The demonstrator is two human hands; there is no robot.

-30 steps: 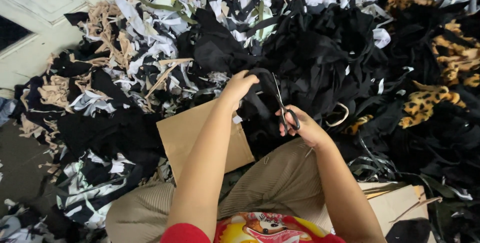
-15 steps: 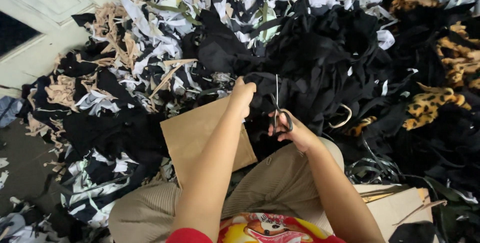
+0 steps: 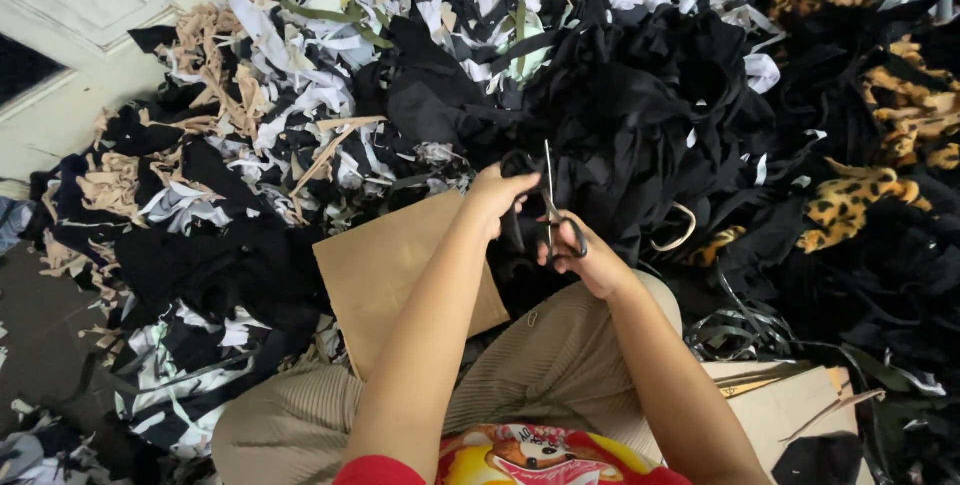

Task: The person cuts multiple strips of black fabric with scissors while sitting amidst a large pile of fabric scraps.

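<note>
At the centre of the frame the right hand grips the black handles of a pair of scissors, blades pointing up the frame. Just left of it, the left hand is pressed together, pinching a piece of black fabric beside the blades. A flat brown cardboard sheet lies lower left of the hands. A heap of fabric scraps fills the upper frame.

One scissors, two cardboard sheets (scraps uncountable).
</note>
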